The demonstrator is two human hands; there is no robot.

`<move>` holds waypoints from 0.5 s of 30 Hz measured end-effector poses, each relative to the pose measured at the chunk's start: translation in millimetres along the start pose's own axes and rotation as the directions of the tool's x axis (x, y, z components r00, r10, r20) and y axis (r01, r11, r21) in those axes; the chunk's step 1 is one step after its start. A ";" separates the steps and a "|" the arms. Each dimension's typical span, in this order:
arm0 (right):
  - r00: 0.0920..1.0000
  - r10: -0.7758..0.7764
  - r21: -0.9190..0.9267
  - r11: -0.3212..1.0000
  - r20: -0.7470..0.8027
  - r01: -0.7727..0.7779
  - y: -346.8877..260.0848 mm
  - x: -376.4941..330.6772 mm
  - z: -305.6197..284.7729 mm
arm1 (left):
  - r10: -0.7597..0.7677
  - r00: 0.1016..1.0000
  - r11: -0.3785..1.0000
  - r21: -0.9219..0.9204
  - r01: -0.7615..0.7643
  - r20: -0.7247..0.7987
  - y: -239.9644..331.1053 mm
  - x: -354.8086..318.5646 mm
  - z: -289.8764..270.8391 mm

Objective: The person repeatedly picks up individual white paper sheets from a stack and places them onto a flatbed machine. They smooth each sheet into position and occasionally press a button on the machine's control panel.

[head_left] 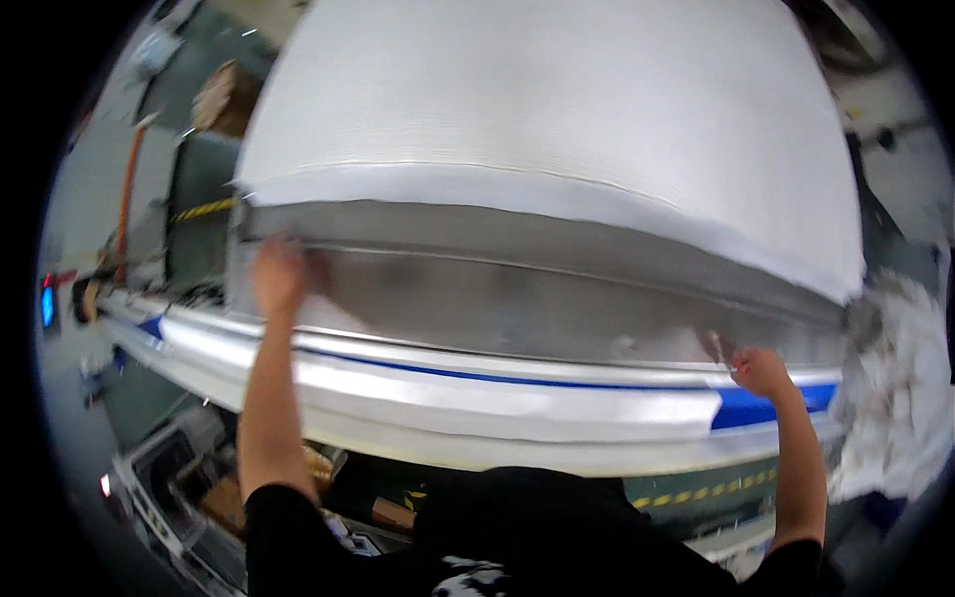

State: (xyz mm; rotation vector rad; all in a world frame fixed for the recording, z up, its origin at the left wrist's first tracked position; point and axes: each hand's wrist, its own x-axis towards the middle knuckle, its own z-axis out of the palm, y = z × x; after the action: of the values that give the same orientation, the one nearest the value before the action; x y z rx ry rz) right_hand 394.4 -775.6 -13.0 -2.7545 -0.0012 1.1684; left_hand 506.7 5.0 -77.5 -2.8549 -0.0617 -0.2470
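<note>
A huge white roll of thin paper-like sheet fills the upper half of the head view. Below it runs a shiny metal trough or plate, and in front of that a white rail with a blue stripe. My left hand is blurred and reaches up onto the metal surface just under the roll's left end. My right hand is closed at the rail's right side, next to a blue patch; whether it pinches something I cannot tell.
Crumpled white sheet waste piles at the right. A cardboard box and an orange bar stand at the far left. Yellow-black floor tape and boxes of parts lie below the rail.
</note>
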 end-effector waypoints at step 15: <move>0.576 -0.702 -0.050 0.651 -0.418 0.757 -450.8 179.3 -221.5 | -0.278 0.951 0.841 -0.512 0.174 -0.135 162.8 62.8 -100.1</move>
State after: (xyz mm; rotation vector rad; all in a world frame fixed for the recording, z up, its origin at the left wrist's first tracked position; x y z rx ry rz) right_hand 703.6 -349.5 72.6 -2.3691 -0.9006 0.3357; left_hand 562.9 -177.9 -15.1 -3.3095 -0.3474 -0.6994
